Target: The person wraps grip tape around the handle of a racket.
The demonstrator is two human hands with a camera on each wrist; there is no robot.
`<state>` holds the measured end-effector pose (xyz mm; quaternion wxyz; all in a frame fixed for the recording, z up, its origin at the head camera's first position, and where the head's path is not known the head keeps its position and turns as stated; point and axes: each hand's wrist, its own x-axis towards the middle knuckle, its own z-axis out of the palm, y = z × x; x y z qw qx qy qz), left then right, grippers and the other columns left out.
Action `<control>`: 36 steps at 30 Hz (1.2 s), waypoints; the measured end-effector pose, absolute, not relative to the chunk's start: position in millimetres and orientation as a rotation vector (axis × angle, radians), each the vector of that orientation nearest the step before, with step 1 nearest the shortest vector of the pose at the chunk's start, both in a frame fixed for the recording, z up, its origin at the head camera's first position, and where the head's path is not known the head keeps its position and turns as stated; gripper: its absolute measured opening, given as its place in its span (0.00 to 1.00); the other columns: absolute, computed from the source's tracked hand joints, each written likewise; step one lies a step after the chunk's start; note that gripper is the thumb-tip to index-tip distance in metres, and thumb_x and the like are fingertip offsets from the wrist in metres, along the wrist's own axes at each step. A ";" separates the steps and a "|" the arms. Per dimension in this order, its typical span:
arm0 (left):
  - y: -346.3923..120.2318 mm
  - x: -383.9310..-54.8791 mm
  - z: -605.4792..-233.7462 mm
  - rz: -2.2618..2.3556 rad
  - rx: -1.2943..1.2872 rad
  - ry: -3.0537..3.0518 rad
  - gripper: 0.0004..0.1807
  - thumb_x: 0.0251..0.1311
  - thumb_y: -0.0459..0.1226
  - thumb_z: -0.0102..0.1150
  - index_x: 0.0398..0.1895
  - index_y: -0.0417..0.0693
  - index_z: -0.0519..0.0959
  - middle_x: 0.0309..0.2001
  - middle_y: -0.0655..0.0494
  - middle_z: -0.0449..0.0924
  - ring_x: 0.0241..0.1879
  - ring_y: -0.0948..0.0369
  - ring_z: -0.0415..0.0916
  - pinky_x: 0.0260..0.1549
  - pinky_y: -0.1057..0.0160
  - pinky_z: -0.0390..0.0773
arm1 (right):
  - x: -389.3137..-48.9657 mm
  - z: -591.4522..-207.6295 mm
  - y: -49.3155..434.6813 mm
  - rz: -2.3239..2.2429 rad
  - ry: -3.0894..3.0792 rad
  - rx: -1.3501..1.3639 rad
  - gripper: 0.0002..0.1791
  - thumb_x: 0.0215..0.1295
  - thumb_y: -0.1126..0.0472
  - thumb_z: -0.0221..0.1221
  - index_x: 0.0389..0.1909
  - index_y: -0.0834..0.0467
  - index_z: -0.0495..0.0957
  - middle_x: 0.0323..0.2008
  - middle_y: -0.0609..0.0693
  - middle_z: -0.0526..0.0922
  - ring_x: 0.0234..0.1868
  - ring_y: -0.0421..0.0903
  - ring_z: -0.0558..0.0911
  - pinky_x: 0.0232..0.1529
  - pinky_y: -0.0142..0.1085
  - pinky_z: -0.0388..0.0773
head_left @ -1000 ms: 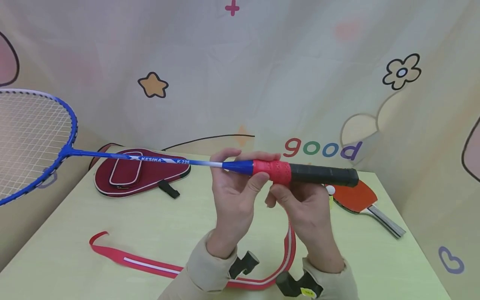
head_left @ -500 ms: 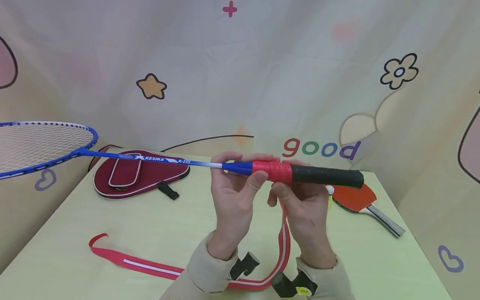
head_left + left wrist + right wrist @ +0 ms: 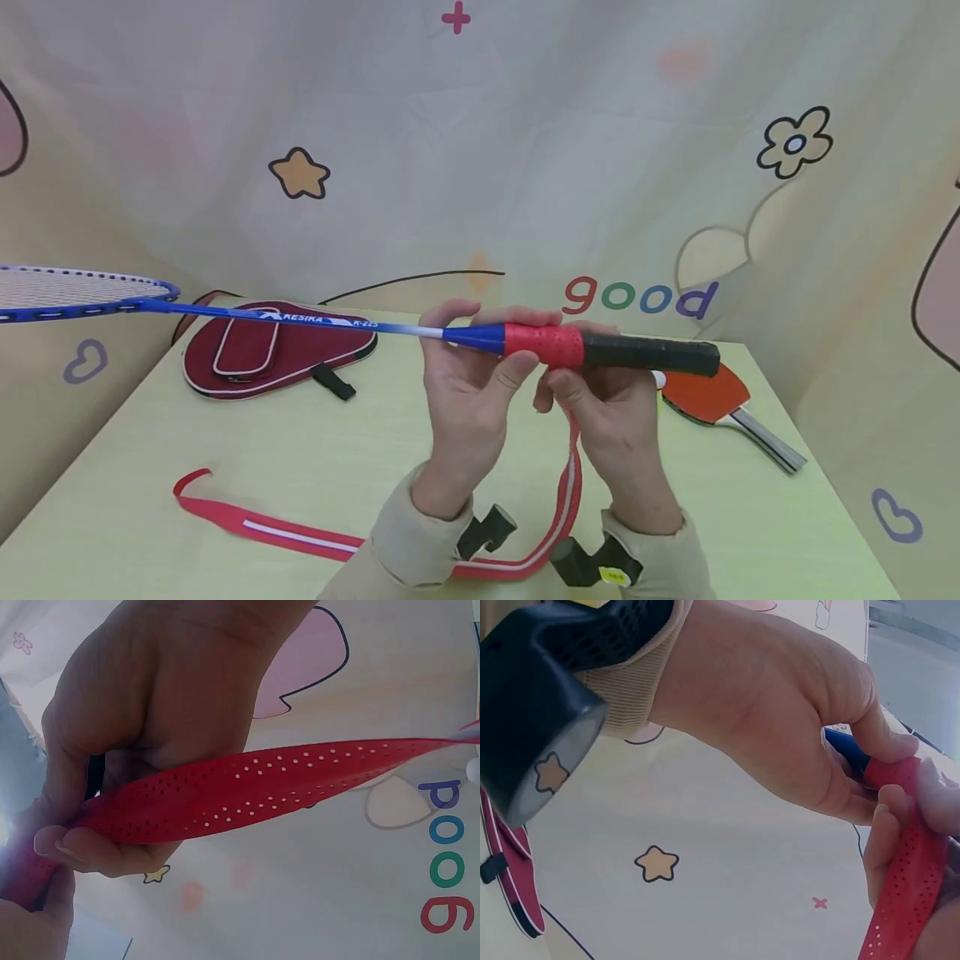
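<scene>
A blue badminton racket (image 3: 330, 322) is held level above the table in the head view, its head nearly edge-on at the left. My left hand (image 3: 468, 408) grips it where the blue cone meets a red wrapped band, thumb pressing from the near side. Perforated red grip tape (image 3: 247, 784) covers the upper part of the black handle (image 3: 652, 353). With thumb and fingers, my right hand (image 3: 611, 425) pinches the tape under the handle. From there the loose tape, with a white backing strip, hangs down and curves across the table.
On the table (image 3: 300, 450), a maroon racket case (image 3: 307, 342) with a black strap lies at the back left. A red table tennis paddle (image 3: 705, 396) lies at the right beside a partly hidden white ball (image 3: 660, 380). A printed curtain hangs behind.
The racket has turned about its shaft, so its head has gone from facing the camera to almost edge-on. Both hands keep nearly the same place and hold.
</scene>
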<state>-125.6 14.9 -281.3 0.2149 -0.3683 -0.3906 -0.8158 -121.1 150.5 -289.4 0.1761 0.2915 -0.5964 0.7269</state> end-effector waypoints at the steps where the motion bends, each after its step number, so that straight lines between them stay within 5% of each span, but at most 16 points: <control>1: 15.1 -125.5 -281.6 -2.261 -1.011 -1.086 0.29 0.63 0.32 0.60 0.59 0.52 0.55 0.52 0.53 0.80 0.53 0.50 0.79 0.57 0.51 0.74 | -122.0 -289.4 151.0 2.053 -1.679 0.852 0.24 0.64 0.64 0.62 0.59 0.65 0.69 0.34 0.55 0.82 0.27 0.47 0.84 0.38 0.37 0.83; 8: 16.4 -125.3 -283.3 -2.266 -0.977 -1.114 0.28 0.63 0.33 0.61 0.58 0.52 0.55 0.51 0.50 0.81 0.52 0.48 0.79 0.55 0.53 0.76 | -123.9 -289.2 150.4 1.985 -1.644 0.837 0.20 0.62 0.73 0.61 0.55 0.70 0.71 0.36 0.55 0.83 0.27 0.47 0.84 0.38 0.36 0.84; 23: 16.5 -124.9 -281.1 -2.210 -0.928 -1.147 0.23 0.62 0.34 0.62 0.52 0.43 0.60 0.47 0.48 0.83 0.48 0.43 0.80 0.51 0.50 0.79 | -125.3 -289.6 147.1 1.995 -1.558 0.809 0.15 0.61 0.73 0.62 0.49 0.69 0.74 0.36 0.55 0.84 0.27 0.47 0.85 0.38 0.37 0.84; 36: 16.7 -124.0 -281.1 -2.289 -0.968 -1.104 0.25 0.62 0.35 0.63 0.55 0.50 0.59 0.51 0.50 0.82 0.53 0.45 0.78 0.55 0.50 0.76 | -121.1 -290.1 145.0 2.030 -1.535 0.800 0.13 0.63 0.68 0.63 0.45 0.63 0.71 0.29 0.55 0.83 0.26 0.47 0.84 0.38 0.37 0.83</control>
